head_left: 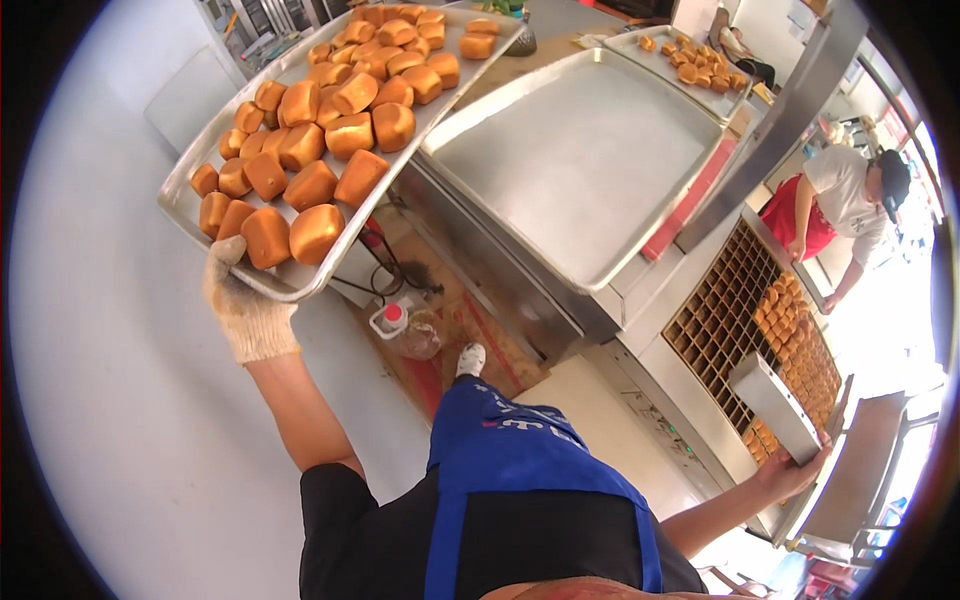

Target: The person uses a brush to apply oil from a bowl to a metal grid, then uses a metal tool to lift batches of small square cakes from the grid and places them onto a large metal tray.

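Note:
My left hand [246, 296], in a knitted glove, grips the near left corner of a metal tray [190, 215] held tilted, loaded with several golden square-sided buns [266, 175]. An empty metal tray [570, 160] lies on the steel machine just right of it. At the lower right, my right hand [800, 465] is closed on the end of a long metal bar [770, 400], which lies over a gridded mould plate [715, 310] partly filled with small baked pieces [785, 315].
A co-worker [835, 190] in a red apron and dark cap leans over the mould plate's far end. Another tray of buns [640, 60] is at the back, near a seated person [735, 50]. A steel post [760, 130] rises beside the machine. A red-capped plastic jug [410, 335] stands below.

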Demonstrator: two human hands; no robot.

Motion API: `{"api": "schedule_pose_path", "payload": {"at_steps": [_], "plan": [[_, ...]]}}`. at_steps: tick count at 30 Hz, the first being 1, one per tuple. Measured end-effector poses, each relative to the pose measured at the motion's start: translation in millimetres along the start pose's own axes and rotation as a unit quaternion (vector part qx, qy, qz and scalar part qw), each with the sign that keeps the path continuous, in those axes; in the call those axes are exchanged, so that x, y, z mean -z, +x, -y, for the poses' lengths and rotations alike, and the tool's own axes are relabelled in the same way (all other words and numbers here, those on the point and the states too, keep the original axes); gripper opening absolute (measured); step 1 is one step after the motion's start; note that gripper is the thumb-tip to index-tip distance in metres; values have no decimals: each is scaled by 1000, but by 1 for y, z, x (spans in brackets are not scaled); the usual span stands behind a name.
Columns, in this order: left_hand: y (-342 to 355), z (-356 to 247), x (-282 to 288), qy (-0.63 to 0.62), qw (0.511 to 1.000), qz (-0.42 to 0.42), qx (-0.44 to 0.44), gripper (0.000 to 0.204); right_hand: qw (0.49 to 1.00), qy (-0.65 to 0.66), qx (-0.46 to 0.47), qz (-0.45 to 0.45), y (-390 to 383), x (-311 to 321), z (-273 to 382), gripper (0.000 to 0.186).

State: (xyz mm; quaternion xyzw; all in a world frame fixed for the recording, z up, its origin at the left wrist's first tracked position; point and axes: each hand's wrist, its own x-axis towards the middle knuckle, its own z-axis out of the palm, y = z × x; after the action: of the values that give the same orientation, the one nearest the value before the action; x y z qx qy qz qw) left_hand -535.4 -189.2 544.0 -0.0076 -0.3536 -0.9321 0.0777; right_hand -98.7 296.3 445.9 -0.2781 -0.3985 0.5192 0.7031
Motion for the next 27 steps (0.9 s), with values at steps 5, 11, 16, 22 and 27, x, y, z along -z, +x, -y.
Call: {"api": "schedule_pose_path", "payload": {"at_steps": [5, 11, 16, 22, 27], "plan": [[123, 11, 39, -34, 997, -5, 64, 52, 998, 62, 23, 13, -7, 22, -11, 30], [221, 49, 67, -69, 994, -12, 84, 40, 996, 68, 39, -31, -29, 15, -2, 37], [268, 56, 93, -91, 990, -28, 99, 38, 993, 91, 21, -76, -27, 30, -14, 32], [352, 88, 150, -134, 981, -59, 129, 31, 990, 106, 23, -95, -74, 49, -21, 28], [425, 126, 229, -132, 968, 82, 198, 38, 983, 75, 61, -155, -137, 97, -16, 25]]}}
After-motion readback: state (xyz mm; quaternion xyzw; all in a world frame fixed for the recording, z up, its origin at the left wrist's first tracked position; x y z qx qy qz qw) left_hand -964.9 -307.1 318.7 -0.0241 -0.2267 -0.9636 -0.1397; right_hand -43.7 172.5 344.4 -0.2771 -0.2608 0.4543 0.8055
